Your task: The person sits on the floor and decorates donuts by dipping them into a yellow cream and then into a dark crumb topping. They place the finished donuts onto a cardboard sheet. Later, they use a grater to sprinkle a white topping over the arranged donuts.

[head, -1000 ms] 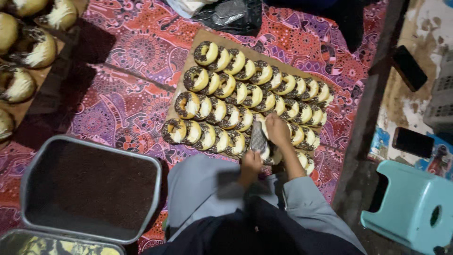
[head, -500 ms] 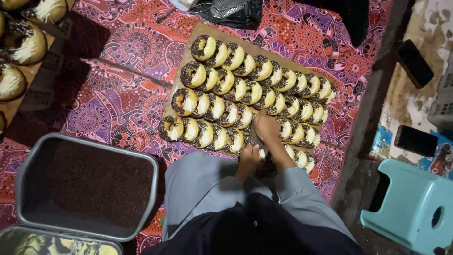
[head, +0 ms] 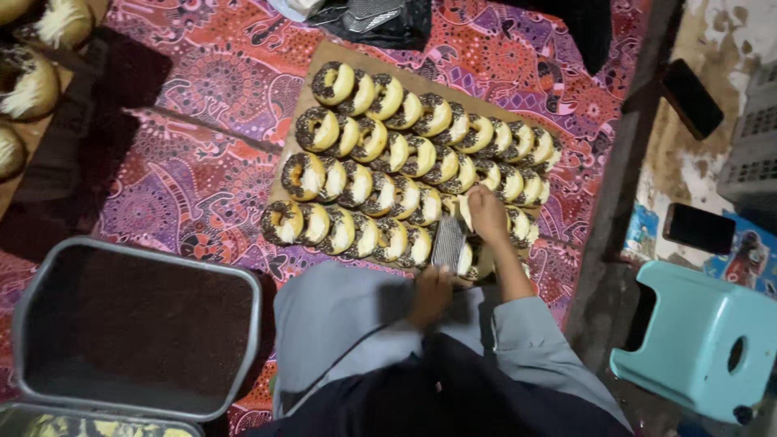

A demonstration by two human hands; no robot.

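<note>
Centre frame, the left hand (head: 431, 293) is clamping a grater (head: 447, 242) while the right hand (head: 487, 214) is pinching cheese over nearly all-topped doughnuts (head: 388, 170); lower-right few are remaining.

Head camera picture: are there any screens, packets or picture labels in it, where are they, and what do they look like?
Phone: lying flat on the floor at right, above the stool; dark blank rectangle.
Second phone: upper right on the floor, tilted; dark rectangle, screen off.
Printed sheet: under the first phone, beside the turquoise plastic stool; blue with a red picture.
Black plastic bag: top edge, on the patterned cloth; crumpled, with a grey thing on it.
</note>
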